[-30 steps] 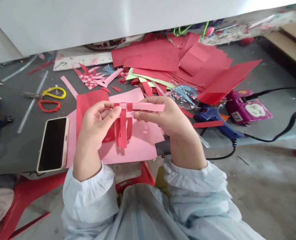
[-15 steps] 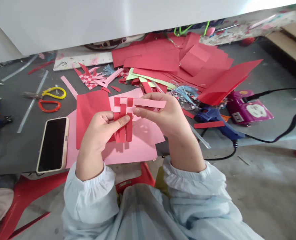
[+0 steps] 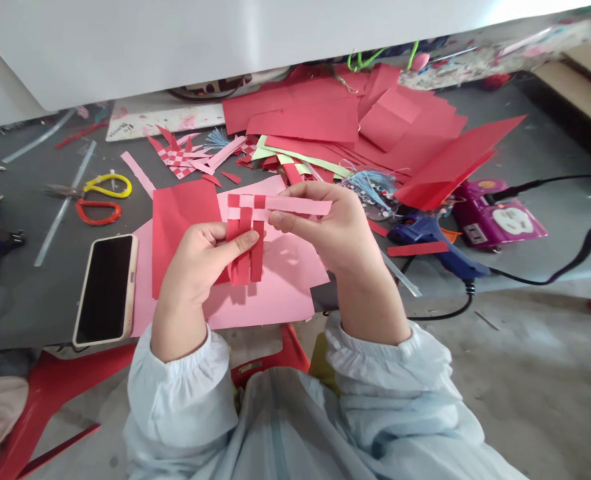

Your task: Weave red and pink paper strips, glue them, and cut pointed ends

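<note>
Red strips (image 3: 243, 268) are crossing pink strips (image 3: 300, 206) in a small checkered weave (image 3: 246, 200), which we are holding up between our hands. Our left hand (image 3: 190, 267) is pinching the hanging red strips; our right hand (image 3: 340, 233) is grasping the pink strips just beside the weave. Compared with a second ago, our left hand is sitting lower, on the red strips instead of the weave's edge, so more checks are showing and the strips are being gathered below them. Our left hand is masking part of the red strips.

Beneath our hands, a red sheet (image 3: 182, 223) and pink sheets (image 3: 275, 303) are lying on the tabletop (image 3: 40, 297). Left of our left hand, a phone (image 3: 105, 287) is resting, with scissors (image 3: 81, 193) beyond it. Beyond our right hand, blue tassels (image 3: 370, 180) are lying among scraps, and red paper (image 3: 305, 123) is spreading further off. Right of our right hand, a glue gun (image 3: 425, 243) and its cable (image 3: 440, 317) are crowding that side.
</note>
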{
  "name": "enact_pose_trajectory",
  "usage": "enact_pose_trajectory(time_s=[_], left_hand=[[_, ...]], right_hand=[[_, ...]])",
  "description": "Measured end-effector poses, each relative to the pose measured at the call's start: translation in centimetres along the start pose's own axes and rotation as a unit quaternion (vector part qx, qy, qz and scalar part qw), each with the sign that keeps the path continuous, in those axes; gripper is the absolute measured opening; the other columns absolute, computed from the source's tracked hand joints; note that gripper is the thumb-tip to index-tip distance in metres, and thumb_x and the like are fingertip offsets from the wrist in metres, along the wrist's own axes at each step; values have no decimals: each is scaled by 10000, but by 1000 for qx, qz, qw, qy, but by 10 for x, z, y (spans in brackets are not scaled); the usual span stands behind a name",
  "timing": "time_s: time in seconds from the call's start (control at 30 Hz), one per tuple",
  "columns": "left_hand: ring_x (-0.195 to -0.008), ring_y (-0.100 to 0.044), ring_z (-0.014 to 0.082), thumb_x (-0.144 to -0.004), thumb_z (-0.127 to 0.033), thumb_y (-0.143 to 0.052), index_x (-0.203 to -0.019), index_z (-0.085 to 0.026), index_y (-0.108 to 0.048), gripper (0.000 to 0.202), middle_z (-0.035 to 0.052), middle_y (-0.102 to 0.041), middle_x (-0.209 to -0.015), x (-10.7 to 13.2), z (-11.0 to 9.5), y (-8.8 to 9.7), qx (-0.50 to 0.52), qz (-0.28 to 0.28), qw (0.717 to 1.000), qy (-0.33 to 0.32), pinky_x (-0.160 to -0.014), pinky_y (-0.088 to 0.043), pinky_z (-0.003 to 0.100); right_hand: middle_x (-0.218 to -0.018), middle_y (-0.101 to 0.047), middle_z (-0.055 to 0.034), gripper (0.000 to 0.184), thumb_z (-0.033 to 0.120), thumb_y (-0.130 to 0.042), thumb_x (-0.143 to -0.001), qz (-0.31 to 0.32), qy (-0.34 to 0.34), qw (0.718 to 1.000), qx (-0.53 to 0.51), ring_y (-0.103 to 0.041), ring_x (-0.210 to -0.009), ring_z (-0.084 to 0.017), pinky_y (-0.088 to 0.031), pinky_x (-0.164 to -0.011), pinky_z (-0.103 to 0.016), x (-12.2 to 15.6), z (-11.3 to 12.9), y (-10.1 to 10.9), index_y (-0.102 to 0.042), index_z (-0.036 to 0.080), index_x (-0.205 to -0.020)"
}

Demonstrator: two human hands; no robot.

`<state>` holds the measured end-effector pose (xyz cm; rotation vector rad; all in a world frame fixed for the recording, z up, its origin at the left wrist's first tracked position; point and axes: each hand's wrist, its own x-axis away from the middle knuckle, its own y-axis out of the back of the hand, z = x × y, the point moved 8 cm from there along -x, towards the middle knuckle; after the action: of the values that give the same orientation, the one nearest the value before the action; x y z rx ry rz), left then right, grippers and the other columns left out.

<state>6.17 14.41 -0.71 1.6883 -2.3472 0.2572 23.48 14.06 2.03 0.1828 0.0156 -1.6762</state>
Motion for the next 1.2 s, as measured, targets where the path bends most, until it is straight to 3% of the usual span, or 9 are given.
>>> enact_pose_trajectory(time_s=[0.2,0.47,0.7,0.93,1.07,1.2], left_hand=[[-782,-758,198,-744,-397,-846,-873,-202,-807,237,32,-790,-780,0,-1,-1,-3,3,1000,6,-716,-598,274],[-787,-761,242,-679,-482,-872,-827,-180,-772,351,50,-776,-756,0,0,6,8,-33,999,14,-745,-621,350],[-800,-752,246,-702,-530,-841,-812,-189,-731,374,52,-766,-765,-3,2,22,-34,-90,995,6,-720,-616,355],[-700,-740,229,-735,-460,-813,-824,-178,-694,319,60,-772,-793,-4,5,16,-2,-78,997,23,-671,-612,360],[-756,-741,228,-819,-463,-721,-910,-186,-717,292,65,-774,-809,-5,0,27,-119,-128,984,-23,-710,-577,329],[-812,-729,255,-826,-503,-687,-1135,-209,-717,428,61,-776,-854,3,-9,41,-308,-201,930,-7,-713,-527,331]], right_hand=[[-799,-708,-9,147,288,-796,-743,10,-17,1000,-10,-657,-757,-163,-540,-694,-317,0,-3,-1,-694,204,-807],[-754,-682,19,241,220,-789,-692,-19,-48,997,-53,-653,-677,-144,-559,-674,-334,-5,-13,8,-695,212,-915],[-706,-707,11,281,206,-734,-718,-83,-69,993,54,-683,-671,-189,-517,-646,-369,-5,-21,32,-667,217,-991],[-720,-733,5,257,230,-689,-754,-84,-45,991,99,-702,-663,-188,-497,-645,-367,-4,-21,37,-663,214,-1009],[-724,-746,6,234,202,-663,-758,-81,-52,990,100,-729,-699,-203,-510,-686,-374,-5,-23,37,-659,217,-991],[-722,-750,7,220,196,-654,-772,-86,-47,989,107,-728,-687,-195,-517,-687,-370,-5,-23,38,-658,215,-991]])
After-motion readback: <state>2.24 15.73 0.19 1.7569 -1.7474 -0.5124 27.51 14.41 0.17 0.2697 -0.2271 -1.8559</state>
